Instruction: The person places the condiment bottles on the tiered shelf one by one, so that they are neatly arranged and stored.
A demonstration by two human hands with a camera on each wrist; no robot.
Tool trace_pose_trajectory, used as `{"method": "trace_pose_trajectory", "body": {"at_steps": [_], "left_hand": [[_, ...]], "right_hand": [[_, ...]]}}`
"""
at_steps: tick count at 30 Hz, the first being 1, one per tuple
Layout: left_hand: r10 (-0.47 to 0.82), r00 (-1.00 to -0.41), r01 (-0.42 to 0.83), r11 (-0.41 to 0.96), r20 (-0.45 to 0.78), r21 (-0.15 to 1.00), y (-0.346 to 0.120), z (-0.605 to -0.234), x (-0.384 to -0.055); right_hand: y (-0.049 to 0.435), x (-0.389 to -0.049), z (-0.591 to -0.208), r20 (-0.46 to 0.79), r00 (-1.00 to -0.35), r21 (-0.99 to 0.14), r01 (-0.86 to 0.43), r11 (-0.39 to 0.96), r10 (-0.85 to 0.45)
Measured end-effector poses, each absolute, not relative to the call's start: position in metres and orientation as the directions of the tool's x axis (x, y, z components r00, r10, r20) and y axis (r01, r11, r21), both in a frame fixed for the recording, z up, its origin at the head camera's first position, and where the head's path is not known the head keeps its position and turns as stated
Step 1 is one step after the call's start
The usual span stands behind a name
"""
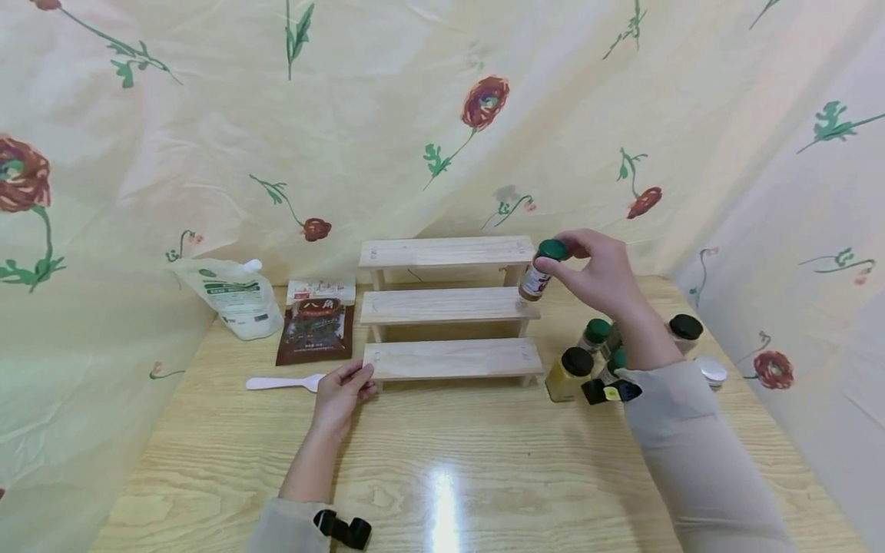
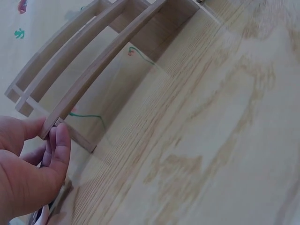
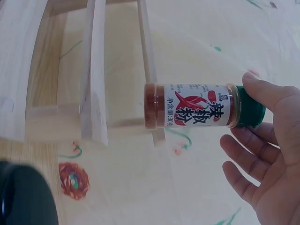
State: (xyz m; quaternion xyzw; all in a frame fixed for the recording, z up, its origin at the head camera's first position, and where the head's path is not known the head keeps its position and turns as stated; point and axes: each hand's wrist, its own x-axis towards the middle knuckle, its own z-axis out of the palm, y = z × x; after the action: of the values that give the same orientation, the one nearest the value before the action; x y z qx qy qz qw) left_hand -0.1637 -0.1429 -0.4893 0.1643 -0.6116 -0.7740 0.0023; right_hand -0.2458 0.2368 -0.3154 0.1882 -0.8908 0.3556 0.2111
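Observation:
By its green cap, my right hand (image 1: 598,269) holds a small chili powder jar (image 3: 197,105) with a red pepper on its label. In the head view the jar hangs slightly tilted near the right end of the middle and top steps of a three-step wooden rack (image 1: 449,306). Whether its base touches the rack cannot be told. My left hand (image 1: 342,395) grips the left front corner of the lowest step; in the left wrist view the thumb is above the board and the fingers (image 2: 61,147) curl beneath it.
Right of the rack stand several spice jars, including a yellow one with a black cap (image 1: 568,375) and a green-capped one (image 1: 594,336). A white lid (image 1: 712,371) lies farther right. Left are a white spouted pouch (image 1: 238,299), a brown star anise packet (image 1: 316,326) and a pale plastic utensil (image 1: 283,382).

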Motion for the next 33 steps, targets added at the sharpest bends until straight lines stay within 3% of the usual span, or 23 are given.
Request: {"method": "trace_pose_trajectory", "body": {"at_steps": [8,16,33], "left_hand": [[-0.192,-0.948,-0.199,-0.266,-0.254,0.943,-0.143,-0.491,-0.165],[-0.183,-0.948,-0.203,-0.282,-0.26,0.938,-0.144,-0.491,-0.166],[-0.185,-0.947,-0.204,-0.291,-0.264,0.935,-0.144,-0.493,-0.167]], "right_hand": [[0.21,-0.256,-0.311,0.518,-0.827,-0.56,-0.523,0.643,-0.221],[0.187,-0.265,-0.308,0.455,-0.87,-0.637,-0.466,0.614,-0.188],[0.145,-0.279,-0.301,0.469,-0.875,-0.653,-0.434,0.621,-0.118]]}}
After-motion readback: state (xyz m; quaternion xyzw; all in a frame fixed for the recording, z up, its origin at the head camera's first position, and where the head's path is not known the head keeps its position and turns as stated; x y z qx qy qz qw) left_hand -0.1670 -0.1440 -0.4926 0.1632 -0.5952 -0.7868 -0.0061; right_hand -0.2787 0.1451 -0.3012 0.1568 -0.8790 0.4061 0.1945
